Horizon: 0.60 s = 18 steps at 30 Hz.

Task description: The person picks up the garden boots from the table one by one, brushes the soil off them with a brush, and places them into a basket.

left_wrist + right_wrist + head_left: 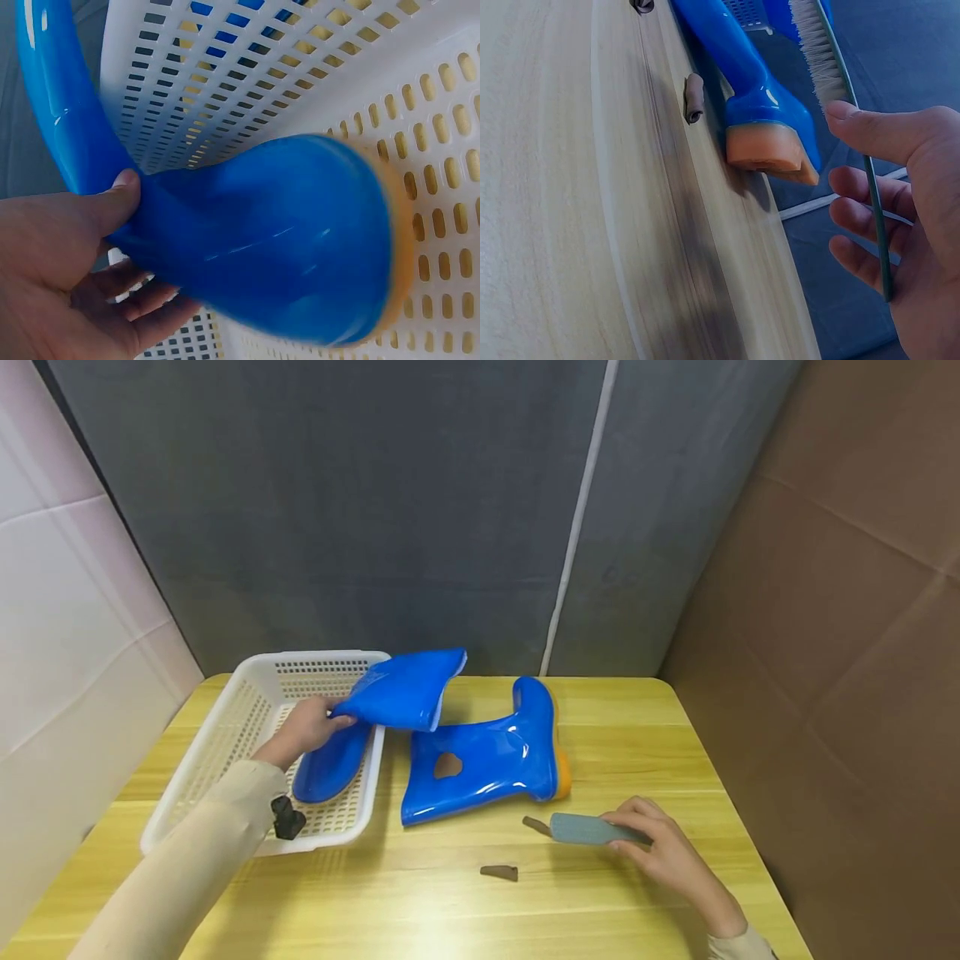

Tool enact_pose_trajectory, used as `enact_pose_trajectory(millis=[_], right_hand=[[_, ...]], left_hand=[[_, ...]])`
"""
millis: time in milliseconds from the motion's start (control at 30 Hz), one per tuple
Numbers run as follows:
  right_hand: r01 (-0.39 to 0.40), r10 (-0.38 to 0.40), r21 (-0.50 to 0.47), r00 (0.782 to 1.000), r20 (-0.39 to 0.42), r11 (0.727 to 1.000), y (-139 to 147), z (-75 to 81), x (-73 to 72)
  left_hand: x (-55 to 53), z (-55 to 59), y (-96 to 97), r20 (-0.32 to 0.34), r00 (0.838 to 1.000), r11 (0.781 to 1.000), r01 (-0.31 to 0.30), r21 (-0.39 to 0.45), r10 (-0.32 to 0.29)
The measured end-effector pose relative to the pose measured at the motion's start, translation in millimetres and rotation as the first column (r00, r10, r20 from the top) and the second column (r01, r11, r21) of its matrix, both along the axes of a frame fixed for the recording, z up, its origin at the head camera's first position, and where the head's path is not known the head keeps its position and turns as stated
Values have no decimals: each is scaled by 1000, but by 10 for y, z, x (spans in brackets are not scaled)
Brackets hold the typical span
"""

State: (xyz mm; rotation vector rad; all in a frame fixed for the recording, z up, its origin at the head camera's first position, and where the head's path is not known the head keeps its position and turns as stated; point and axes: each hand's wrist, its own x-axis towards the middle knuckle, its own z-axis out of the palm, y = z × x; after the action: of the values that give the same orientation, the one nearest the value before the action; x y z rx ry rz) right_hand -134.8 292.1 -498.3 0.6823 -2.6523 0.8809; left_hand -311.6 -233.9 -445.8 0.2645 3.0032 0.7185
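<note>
My left hand (306,727) grips a blue rain boot (401,689) at its ankle, thumb on top and fingers beneath in the left wrist view. The boot's foot (292,247), with an orange sole, is inside the white basket (258,681), while its shaft leans out over the basket's right rim. In my right hand (663,847) is a scrub brush (581,828) with a grey-green back, held above the table; its pale bristles (817,56) show in the right wrist view. A second blue rain boot (483,756) lies on its side, a brown patch on its shaft.
Two small brown curled pieces lie on the wooden table (420,893): one piece (537,825) near the brush's tip, another piece (499,872) closer to the front. A dark grey wall (360,527) stands behind the table, a brown panel (840,652) on the right.
</note>
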Motion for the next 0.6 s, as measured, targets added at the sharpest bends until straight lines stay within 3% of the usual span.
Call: enact_pose_trajectory(millis=[367,600], right_hand=[[-3,3,3,1000,-5,1000,-5,-28,15],[2,-2,2,1000,0,1000,4,-38,24]], left_hand=[[10,44,14,177,984,995,12,-104,6],[21,25,5,188,982,995,-8,-97,26]])
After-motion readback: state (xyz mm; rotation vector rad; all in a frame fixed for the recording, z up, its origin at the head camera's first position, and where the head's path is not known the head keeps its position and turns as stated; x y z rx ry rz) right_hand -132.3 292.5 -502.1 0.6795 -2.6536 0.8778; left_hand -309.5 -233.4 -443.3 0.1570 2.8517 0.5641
